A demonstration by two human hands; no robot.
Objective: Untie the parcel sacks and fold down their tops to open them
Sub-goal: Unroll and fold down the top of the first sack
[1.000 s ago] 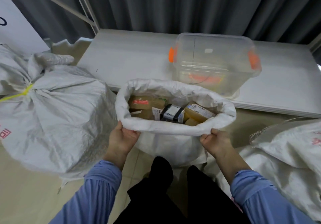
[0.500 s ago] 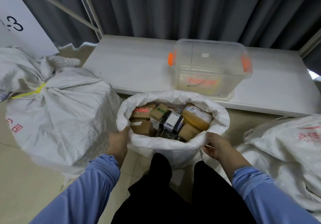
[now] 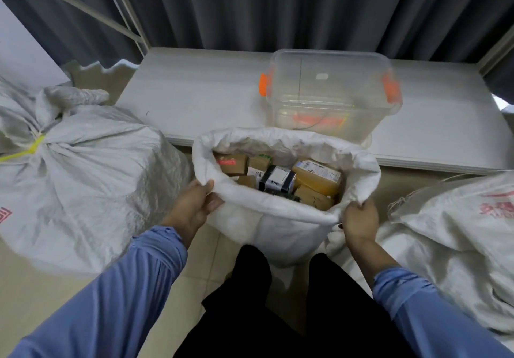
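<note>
Both hands are on the rolled-down rim of the open white woven sack (image 3: 278, 232), which sits on the floor dead centre, near the person's legs. Left hand (image 3: 194, 207) pinches the near-left rim, thumb on top, fingers curled under. Right hand (image 3: 360, 220) has its fingers bunched tight round the near-right fabric. Brown cardboard parcels (image 3: 317, 177) show inside. Big grey-white woven sack (image 3: 91, 185) on the left is cinched with a yellow tie (image 3: 27, 152).

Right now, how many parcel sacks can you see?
3: tied sack at left; open sack in the middle, left hand and right hand gripping its rim; third sack at right. More may lie out of frame.
</note>
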